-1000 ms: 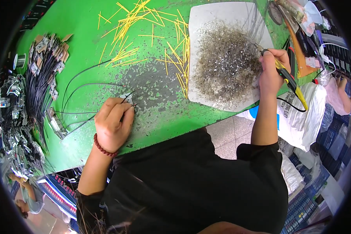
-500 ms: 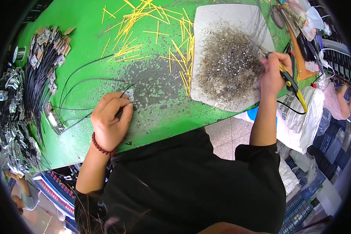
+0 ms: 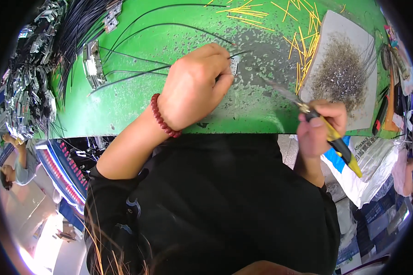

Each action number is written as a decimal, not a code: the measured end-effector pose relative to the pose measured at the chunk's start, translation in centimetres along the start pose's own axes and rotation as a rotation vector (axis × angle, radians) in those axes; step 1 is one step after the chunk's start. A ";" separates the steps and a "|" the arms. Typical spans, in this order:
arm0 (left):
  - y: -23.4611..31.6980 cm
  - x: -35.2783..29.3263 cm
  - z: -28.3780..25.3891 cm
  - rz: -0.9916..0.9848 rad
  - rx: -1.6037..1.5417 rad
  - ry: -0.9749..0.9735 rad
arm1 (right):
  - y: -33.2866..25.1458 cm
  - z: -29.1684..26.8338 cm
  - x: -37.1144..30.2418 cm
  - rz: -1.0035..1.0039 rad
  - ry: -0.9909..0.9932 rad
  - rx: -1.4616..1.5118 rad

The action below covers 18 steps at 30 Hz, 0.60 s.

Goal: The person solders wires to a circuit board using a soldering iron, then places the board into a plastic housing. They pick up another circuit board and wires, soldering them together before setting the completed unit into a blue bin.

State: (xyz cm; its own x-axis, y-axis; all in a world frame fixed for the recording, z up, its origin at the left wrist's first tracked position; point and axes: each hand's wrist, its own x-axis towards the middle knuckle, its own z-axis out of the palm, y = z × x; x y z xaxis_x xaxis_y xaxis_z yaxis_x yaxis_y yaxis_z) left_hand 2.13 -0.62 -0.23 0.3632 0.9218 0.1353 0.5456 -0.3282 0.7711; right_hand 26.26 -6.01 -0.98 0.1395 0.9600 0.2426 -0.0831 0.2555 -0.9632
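My left hand (image 3: 195, 85) is closed, palm down, on the worn part of the green table. Its fingertips pinch a small white circuit board (image 3: 234, 65), with a thin black wire (image 3: 243, 53) sticking out beside it. More black wires trail leftward from under the hand. In my right hand (image 3: 321, 130) is a soldering iron (image 3: 336, 137) with a yellow and black handle. Its slim tip, blurred, points left toward the circuit board and stays apart from it.
Behind the right hand lies a white slab (image 3: 353, 30) with dark, glittering residue (image 3: 344, 75). Thin yellow sticks (image 3: 309, 50) are scattered along its left side. Metal connector housings (image 3: 32, 78), a separate metal piece (image 3: 93, 64) and bundled black cables (image 3: 80, 23) occupy the left.
My right hand has brought the soldering iron left and nearer, off the residue on the slab, toward the circuit board. The whole view has shifted; my left hand keeps its pinch.
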 end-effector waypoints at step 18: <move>-1.6 2.2 -0.6 0.061 0.001 -0.118 | 2.2 2.2 -0.8 0.028 -0.089 -0.129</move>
State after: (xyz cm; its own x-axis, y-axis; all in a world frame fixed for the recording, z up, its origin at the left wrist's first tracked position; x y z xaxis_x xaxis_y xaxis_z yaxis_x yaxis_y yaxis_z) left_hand 1.56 2.05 -0.81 0.4825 0.8692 0.1079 0.5202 -0.3835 0.7631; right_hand 23.77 -5.96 -3.09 0.0501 0.9744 0.2193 0.0427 0.2173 -0.9752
